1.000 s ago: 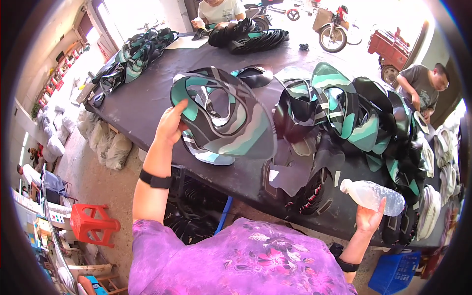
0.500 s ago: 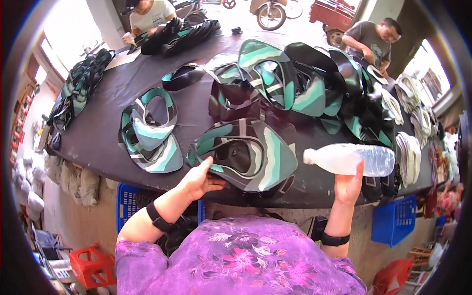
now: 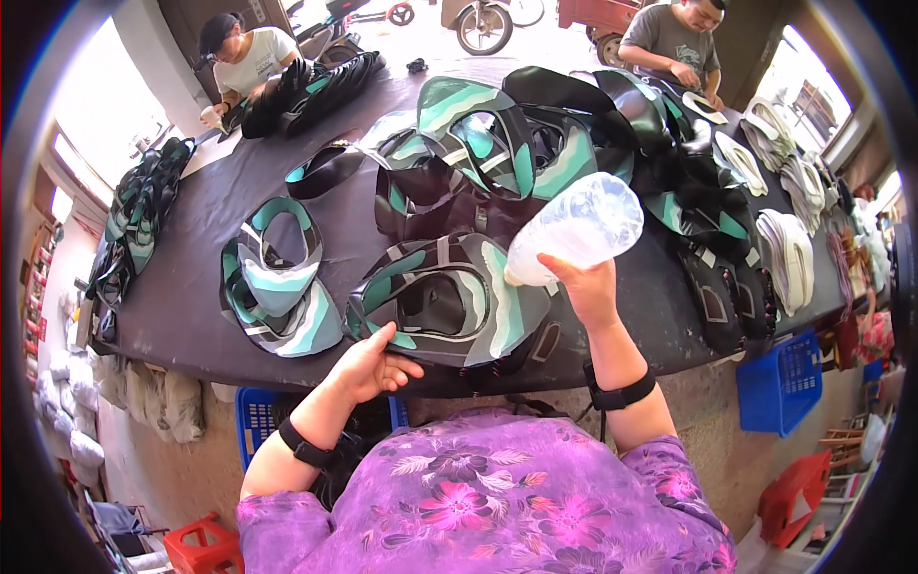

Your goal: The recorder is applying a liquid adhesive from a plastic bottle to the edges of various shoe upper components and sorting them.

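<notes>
A clear plastic bottle (image 3: 585,222) with whitish contents is gripped in my right hand (image 3: 587,290). It tilts so that its narrow tip meets a teal, grey and black shoe upper (image 3: 514,311) in front of me. My left hand (image 3: 366,369) pinches the near left edge of that upper, thumb on top and fingers partly below. More uppers seem stacked under it; their number is hidden. To the left lie two overlapping uppers (image 3: 284,287) of the same pattern. A larger heap of uppers (image 3: 564,158) spreads beyond the bottle.
The dark table (image 3: 182,306) carries white folded fabric stacks (image 3: 786,258) at right and bundled uppers (image 3: 143,210) at far left. Two co-workers sit or stand across it. Blue baskets (image 3: 779,383) and red stools (image 3: 203,547) are on the floor near me.
My right hand has brought the bottle left and tipped it, its tip now down at the upper. My left hand keeps its hold on the upper's edge. The whole view has shifted slightly.
</notes>
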